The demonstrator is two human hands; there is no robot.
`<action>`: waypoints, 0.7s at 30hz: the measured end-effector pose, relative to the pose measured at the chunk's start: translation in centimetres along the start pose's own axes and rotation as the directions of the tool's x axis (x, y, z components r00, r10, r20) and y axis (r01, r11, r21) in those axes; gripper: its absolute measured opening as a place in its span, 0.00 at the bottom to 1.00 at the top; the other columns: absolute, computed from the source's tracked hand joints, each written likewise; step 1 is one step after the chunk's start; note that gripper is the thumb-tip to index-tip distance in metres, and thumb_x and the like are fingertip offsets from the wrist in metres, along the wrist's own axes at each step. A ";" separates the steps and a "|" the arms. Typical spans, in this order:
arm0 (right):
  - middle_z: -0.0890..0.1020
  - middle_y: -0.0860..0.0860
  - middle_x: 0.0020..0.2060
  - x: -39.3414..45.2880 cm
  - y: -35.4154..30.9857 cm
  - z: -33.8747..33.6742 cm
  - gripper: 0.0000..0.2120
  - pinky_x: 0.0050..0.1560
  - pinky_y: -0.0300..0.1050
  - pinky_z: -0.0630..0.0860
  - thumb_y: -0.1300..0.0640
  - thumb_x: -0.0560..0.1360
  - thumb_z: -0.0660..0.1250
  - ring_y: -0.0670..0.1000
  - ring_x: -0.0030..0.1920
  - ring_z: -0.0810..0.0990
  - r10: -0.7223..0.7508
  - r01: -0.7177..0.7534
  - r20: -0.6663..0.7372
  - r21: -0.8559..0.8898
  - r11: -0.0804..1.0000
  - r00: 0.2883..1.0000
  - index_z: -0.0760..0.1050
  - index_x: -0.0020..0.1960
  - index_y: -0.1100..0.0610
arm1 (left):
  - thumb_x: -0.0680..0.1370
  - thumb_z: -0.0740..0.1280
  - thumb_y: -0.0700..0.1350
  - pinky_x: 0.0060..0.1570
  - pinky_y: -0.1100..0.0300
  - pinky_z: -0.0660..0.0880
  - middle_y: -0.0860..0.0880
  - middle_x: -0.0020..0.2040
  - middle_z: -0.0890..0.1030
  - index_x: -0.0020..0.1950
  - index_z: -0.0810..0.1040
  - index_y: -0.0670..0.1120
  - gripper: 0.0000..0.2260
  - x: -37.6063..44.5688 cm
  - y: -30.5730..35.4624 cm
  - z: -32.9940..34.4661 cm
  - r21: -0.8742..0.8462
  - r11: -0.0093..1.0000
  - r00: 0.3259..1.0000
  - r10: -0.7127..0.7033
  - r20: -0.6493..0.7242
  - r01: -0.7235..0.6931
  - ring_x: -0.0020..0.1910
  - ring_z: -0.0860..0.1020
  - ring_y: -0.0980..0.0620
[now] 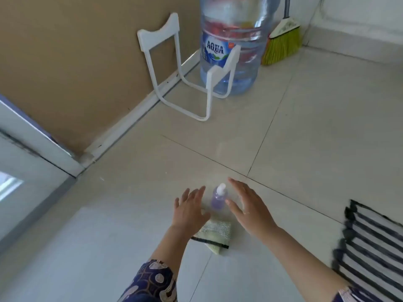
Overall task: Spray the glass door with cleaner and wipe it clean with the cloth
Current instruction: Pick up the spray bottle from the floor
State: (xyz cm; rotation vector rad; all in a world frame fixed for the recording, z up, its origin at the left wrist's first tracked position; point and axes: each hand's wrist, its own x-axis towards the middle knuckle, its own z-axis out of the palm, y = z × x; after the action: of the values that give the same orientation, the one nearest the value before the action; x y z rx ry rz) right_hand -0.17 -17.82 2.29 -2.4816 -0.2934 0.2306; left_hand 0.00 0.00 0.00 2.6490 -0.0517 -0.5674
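A small spray bottle (pixel 218 197) with purple liquid and a white nozzle stands upright on the tiled floor. Just behind it, nearer me, lies a folded pale green cloth (pixel 214 233) with a dark edge. My left hand (pixel 189 209) hovers to the left of the bottle with fingers spread, its wrist above the cloth's left end. My right hand (pixel 247 203) hovers to the right of the bottle, fingers straight, holding nothing. The glass door (pixel 24 182) with its white frame is at the left edge.
A white metal stand (pixel 185 79) and a large blue water jug (pixel 231 46) are by the tan wall at the back. A green broom (pixel 282 44) leans in the corner. A black-and-white striped mat (pixel 370 243) lies at the right.
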 end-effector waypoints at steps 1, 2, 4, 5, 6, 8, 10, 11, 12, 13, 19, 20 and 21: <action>0.68 0.45 0.67 0.2 0.4 0.7 0.24 0.61 0.41 0.64 0.50 0.77 0.61 0.48 0.63 0.68 -0.004 0.006 -0.039 0.044 0.999 0.999 0.58 0.71 0.48 | 0.74 0.63 0.48 0.71 0.48 0.49 0.51 0.74 0.58 0.74 0.50 0.53 0.32 0.5 0.1 0.7 -0.031 1.000 1.000 -0.007 -0.004 0.007 0.74 0.49 0.49; 0.69 0.43 0.66 0.6 0.5 1.1 0.25 0.61 0.40 0.64 0.49 0.77 0.61 0.46 0.63 0.68 0.005 0.000 -0.057 0.079 0.997 0.998 0.59 0.71 0.48 | 0.73 0.63 0.48 0.71 0.49 0.50 0.51 0.74 0.59 0.74 0.51 0.53 0.32 1.2 0.2 1.4 -0.064 0.998 1.000 -0.014 -0.009 0.014 0.74 0.50 0.49; 0.69 0.39 0.63 1.1 0.6 1.7 0.25 0.59 0.35 0.63 0.47 0.76 0.61 0.42 0.62 0.68 0.030 -0.025 -0.033 0.127 0.992 0.999 0.59 0.71 0.47 | 0.73 0.64 0.51 0.70 0.49 0.52 0.53 0.73 0.61 0.73 0.54 0.54 0.31 2.2 0.7 2.5 -0.114 0.993 0.999 -0.021 -0.035 0.017 0.73 0.51 0.50; 0.70 0.38 0.61 1.4 0.8 2.1 0.24 0.57 0.34 0.63 0.46 0.76 0.61 0.40 0.61 0.68 0.041 -0.038 -0.021 0.144 0.989 0.999 0.61 0.70 0.47 | 0.73 0.64 0.53 0.70 0.49 0.53 0.53 0.73 0.61 0.73 0.56 0.54 0.30 2.7 1.0 3.1 -0.138 0.990 0.998 -0.016 -0.060 0.008 0.73 0.52 0.50; 0.72 0.38 0.58 1.7 0.7 2.3 0.21 0.55 0.34 0.64 0.46 0.76 0.61 0.40 0.59 0.70 0.057 -0.053 -0.018 0.153 0.987 0.998 0.64 0.68 0.47 | 0.74 0.64 0.54 0.69 0.50 0.54 0.54 0.73 0.62 0.72 0.57 0.54 0.29 3.0 1.1 3.5 -0.158 0.987 0.996 -0.007 -0.084 -0.007 0.73 0.53 0.50; 0.77 0.42 0.55 2.2 0.3 2.2 0.15 0.51 0.35 0.67 0.48 0.76 0.62 0.44 0.56 0.74 0.084 -0.075 -0.040 0.190 0.979 0.996 0.70 0.61 0.49 | 0.75 0.63 0.56 0.69 0.49 0.53 0.54 0.72 0.64 0.71 0.60 0.53 0.27 3.4 1.2 3.5 -0.162 0.987 0.991 0.000 -0.134 -0.022 0.73 0.54 0.50; 0.79 0.43 0.52 2.3 -0.4 1.8 0.12 0.51 0.36 0.69 0.48 0.75 0.63 0.43 0.53 0.75 0.112 -0.097 -0.045 0.244 0.965 0.993 0.72 0.58 0.49 | 0.75 0.61 0.59 0.69 0.48 0.51 0.54 0.71 0.64 0.71 0.61 0.53 0.27 3.1 1.0 2.8 -0.133 0.991 0.989 -0.010 -0.150 -0.010 0.73 0.54 0.51; 0.79 0.42 0.50 2.2 -1.0 1.3 0.12 0.51 0.36 0.70 0.48 0.75 0.62 0.43 0.52 0.75 0.119 -0.105 -0.040 0.261 0.960 0.992 0.72 0.58 0.49 | 0.75 0.62 0.59 0.70 0.49 0.50 0.54 0.71 0.65 0.71 0.61 0.54 0.27 2.6 1.0 2.0 -0.135 0.991 0.988 -0.025 -0.150 0.005 0.72 0.54 0.52; 0.79 0.42 0.49 2.0 -1.9 0.6 0.12 0.51 0.38 0.71 0.47 0.75 0.62 0.42 0.51 0.75 0.122 -0.109 -0.034 0.270 0.957 0.992 0.72 0.57 0.48 | 0.74 0.63 0.59 0.69 0.50 0.51 0.54 0.70 0.66 0.70 0.62 0.54 0.27 1.6 1.2 0.9 -0.153 0.988 0.987 -0.034 -0.155 0.010 0.72 0.56 0.52; 0.79 0.42 0.48 1.7 -2.8 -0.2 0.12 0.51 0.39 0.72 0.47 0.75 0.62 0.42 0.50 0.76 0.121 -0.109 -0.029 0.275 0.955 0.992 0.72 0.56 0.48 | 0.73 0.65 0.58 0.69 0.51 0.52 0.54 0.69 0.68 0.69 0.64 0.54 0.26 0.7 1.4 -0.3 -0.183 0.983 0.986 -0.040 -0.161 0.010 0.71 0.58 0.52; 0.81 0.46 0.46 0.1 -14.5 -9.8 0.09 0.48 0.41 0.76 0.46 0.75 0.63 0.44 0.48 0.78 0.077 -0.073 0.001 0.318 0.945 0.997 0.74 0.52 0.49 | 0.68 0.71 0.57 0.62 0.56 0.60 0.55 0.61 0.75 0.61 0.72 0.53 0.25 -8.0 4.6 -13.9 -0.317 0.948 0.966 -0.089 -0.241 0.008 0.65 0.67 0.53; 0.81 0.45 0.44 -0.1 -16.6 -11.7 0.07 0.47 0.42 0.76 0.47 0.75 0.63 0.44 0.46 0.78 0.068 -0.063 -0.005 0.320 0.945 0.998 0.73 0.50 0.48 | 0.67 0.72 0.57 0.60 0.57 0.61 0.55 0.60 0.75 0.60 0.73 0.52 0.24 -9.4 5.2 -16.4 -0.341 0.940 0.963 -0.099 -0.249 0.008 0.63 0.68 0.53; 0.80 0.43 0.42 -0.1 -19.3 -14.1 0.04 0.46 0.43 0.77 0.47 0.74 0.64 0.43 0.45 0.78 0.048 -0.039 -0.017 0.331 0.943 0.999 0.73 0.48 0.46 | 0.67 0.72 0.56 0.59 0.57 0.62 0.55 0.59 0.76 0.59 0.73 0.52 0.23 -10.9 6.0 -19.6 -0.363 0.932 0.954 -0.105 -0.282 -0.005 0.62 0.69 0.53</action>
State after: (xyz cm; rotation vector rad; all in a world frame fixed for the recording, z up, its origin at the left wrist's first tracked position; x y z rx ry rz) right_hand 0.00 -10.72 25.17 -2.1570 -0.1726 0.2452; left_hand -1.83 3.75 22.87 2.3473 0.1942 -0.1647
